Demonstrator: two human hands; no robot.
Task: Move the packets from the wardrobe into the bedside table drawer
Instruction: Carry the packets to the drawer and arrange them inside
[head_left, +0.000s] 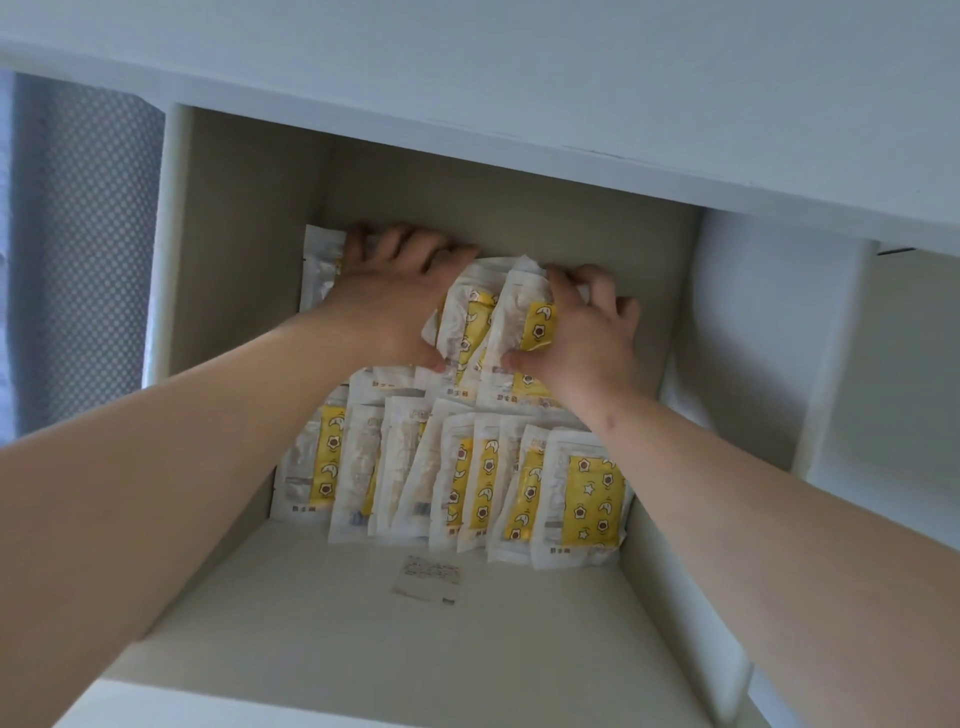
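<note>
Two rows of packets (467, 467) stand at frame centre in a white compartment (234, 260), seen in the head view. The left hand (395, 296) and right hand (582, 338) clasp back-row packets. Slick wrappers could slip from the grip and topple the front row. Print on the packets and on the floor sticker (426, 579) is unreadable.

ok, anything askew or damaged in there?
No tears or spills visible. The front row of packets leans unevenly and overlaps rather than standing square. The back packets are bunched and crumpled where the left hand and right hand grip them. A small paper label lies flat in front of them.
</note>
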